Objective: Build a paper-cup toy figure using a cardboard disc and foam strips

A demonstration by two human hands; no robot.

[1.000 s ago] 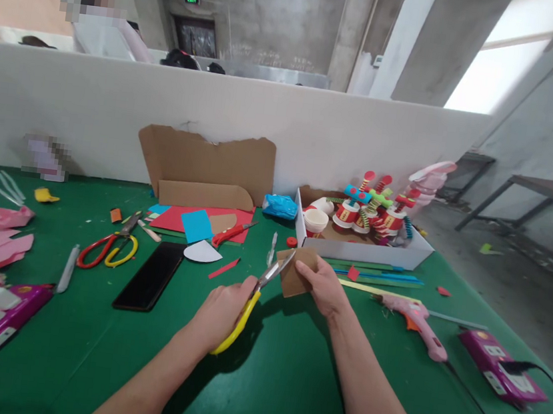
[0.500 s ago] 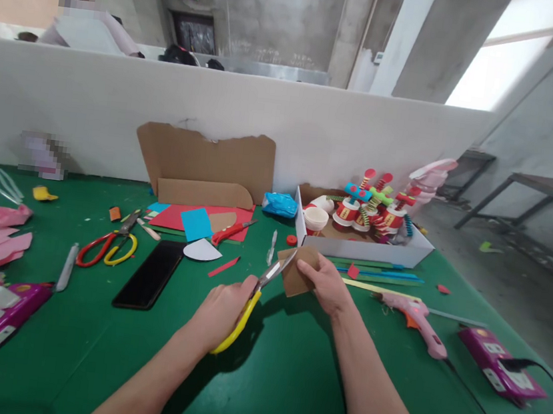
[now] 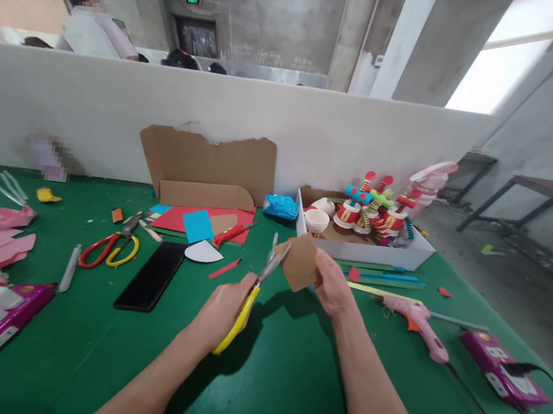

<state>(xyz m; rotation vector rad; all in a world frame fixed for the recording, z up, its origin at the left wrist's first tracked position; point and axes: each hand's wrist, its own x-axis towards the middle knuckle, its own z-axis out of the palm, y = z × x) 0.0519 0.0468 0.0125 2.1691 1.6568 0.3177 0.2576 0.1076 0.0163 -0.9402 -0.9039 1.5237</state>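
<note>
The left hand (image 3: 227, 305) grasps yellow-handled scissors (image 3: 269, 270); the right hand (image 3: 332, 284) pinches a small piece of brown cardboard (image 3: 299, 265) by its right edge. Both are raised above the green tabletop (image 3: 284, 389), in front of the person and slightly right of centre. The cardboard lies to the right of the left hand and beyond it; the right hand, being in contact with it, is the nearer of the two. The piece is roughly four-sided and tilted, without a clearly longer axis. The scissors, by contrast, have a marked long axis, running obliquely from the yellow handle, near the body, to the blade tips, which point away and to the right. The blades reach the cardboard's upper left margin, where a little brown material shows on their far side; how widely they are parted cannot be told. The right-hand fingers lie on the side opposite the blades, well clear of the tips. To the left of the hands, a black smartphone (image 3: 150, 277) rests flat; to the right lies a pink hot-glue gun (image 3: 417, 324), and beyond the cardboard stands a shallow white-sided box (image 3: 376, 253) containing paper-cup figures (image 3: 347, 213).
</note>
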